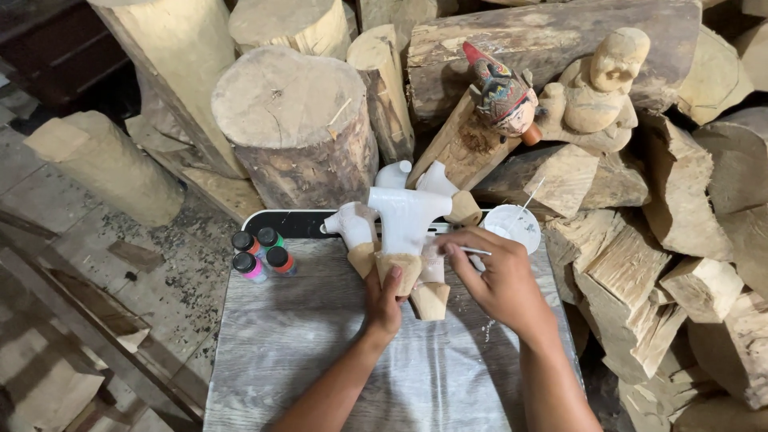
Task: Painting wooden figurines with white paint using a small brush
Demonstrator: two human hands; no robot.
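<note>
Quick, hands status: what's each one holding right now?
Left hand: closed on the white-painted wooden figure.
Right hand: closed on a thin brush.

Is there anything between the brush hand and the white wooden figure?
Nothing visible does. The right hand holds a thin brush whose tip is at the figure, which the left hand grips from below. The paint bottles stand off to the left and the white cup behind, both aside.
</note>
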